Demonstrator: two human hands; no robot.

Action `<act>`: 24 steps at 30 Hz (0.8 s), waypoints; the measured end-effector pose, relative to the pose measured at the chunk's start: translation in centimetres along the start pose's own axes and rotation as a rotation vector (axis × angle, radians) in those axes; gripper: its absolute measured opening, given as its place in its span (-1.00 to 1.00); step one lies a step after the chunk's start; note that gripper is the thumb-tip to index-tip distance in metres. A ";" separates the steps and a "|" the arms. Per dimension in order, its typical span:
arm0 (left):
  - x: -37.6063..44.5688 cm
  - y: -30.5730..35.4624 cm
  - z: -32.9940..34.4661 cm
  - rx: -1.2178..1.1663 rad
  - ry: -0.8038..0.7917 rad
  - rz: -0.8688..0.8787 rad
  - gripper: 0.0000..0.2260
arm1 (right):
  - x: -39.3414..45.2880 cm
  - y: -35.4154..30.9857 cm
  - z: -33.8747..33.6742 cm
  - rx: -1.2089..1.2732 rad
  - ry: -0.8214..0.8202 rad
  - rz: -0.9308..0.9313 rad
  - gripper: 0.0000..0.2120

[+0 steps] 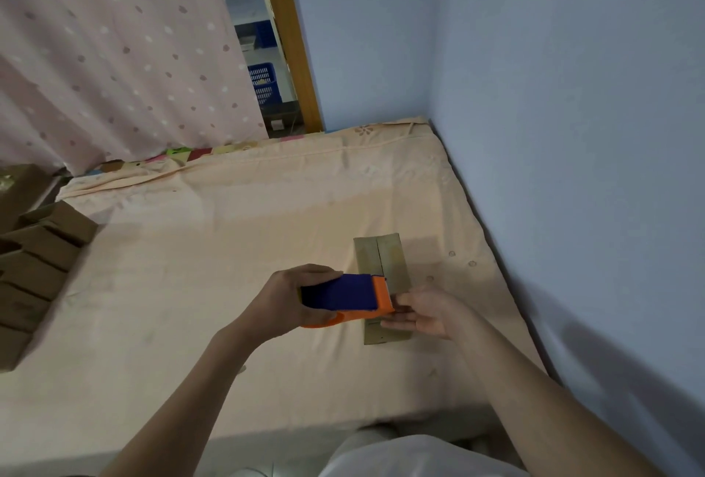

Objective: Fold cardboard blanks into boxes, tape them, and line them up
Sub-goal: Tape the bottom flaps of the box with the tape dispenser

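A folded cardboard box (381,261) lies on the bed (229,240), its two top flaps meeting in a centre seam. My left hand (282,305) grips a blue and orange tape dispenser (343,297) just above the box's near end. My right hand (423,312) is at the dispenser's orange cutter end, thumb and fingers at the tape edge; the tape itself is too thin to make out. The near part of the box is hidden behind the dispenser and my right hand.
Several finished brown boxes (34,259) stand in a row along the bed's left edge. A blue wall (572,133) runs along the right side and far end. A dotted pink curtain (114,49) hangs at the back left, with a blue basket (263,81) beyond.
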State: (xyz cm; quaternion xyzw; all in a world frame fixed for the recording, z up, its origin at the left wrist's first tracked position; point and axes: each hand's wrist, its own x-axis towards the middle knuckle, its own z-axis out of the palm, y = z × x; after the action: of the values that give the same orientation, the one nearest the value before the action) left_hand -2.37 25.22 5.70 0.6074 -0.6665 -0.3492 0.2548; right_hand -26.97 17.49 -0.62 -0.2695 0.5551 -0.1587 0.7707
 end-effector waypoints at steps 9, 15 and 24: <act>0.0 -1.2 -1.3 -0.037 -0.087 -0.032 -0.51 | -0.1 -0.4 1.0 -0.097 -0.005 0.079 -0.80; -0.2 -1.4 -1.6 -0.075 -0.107 -0.041 -0.52 | 0.4 -0.5 0.9 -0.173 0.053 0.013 -0.83; -0.1 -1.8 -0.9 -0.094 -0.142 -0.020 -0.54 | 0.0 -0.4 -1.7 -0.177 0.172 -0.040 -0.96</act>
State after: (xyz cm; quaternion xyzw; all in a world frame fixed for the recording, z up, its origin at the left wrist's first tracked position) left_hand -0.55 25.17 4.92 0.5752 -0.6598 -0.4246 0.2315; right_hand -28.54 16.82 -0.79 -0.3326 0.6256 -0.1469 0.6902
